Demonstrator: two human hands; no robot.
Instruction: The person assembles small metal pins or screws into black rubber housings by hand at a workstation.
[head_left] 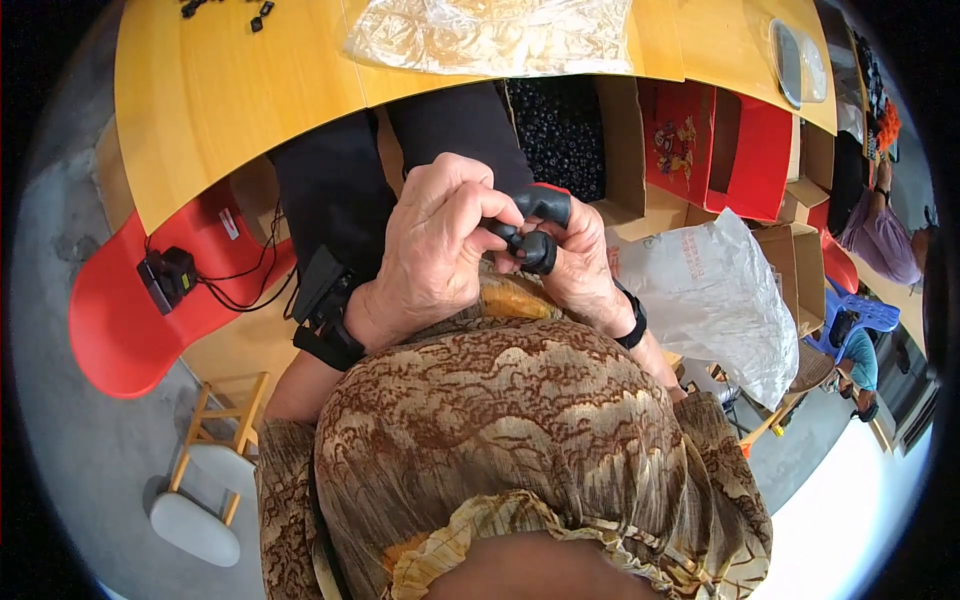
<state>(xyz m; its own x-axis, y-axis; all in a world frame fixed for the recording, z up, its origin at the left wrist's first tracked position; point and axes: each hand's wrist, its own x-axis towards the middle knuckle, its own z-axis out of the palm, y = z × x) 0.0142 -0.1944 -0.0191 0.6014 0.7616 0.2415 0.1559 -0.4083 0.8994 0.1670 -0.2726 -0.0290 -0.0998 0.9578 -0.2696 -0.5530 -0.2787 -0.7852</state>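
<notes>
Left hand [433, 232] pinches a small black part [504, 233]; right hand [582, 265] curls beside it, grip unclear.

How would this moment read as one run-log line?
left hand: pinches small black part | right hand: black-covered fingertips at same part | beyond: yellow wooden table

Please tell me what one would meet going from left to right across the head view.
Large red chair → left hand → right hand → white plastic bag → blue stool.

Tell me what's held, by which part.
A small black piece, pinched in the left hand; by which part, and whether the right hand helps, cannot be told.
</notes>
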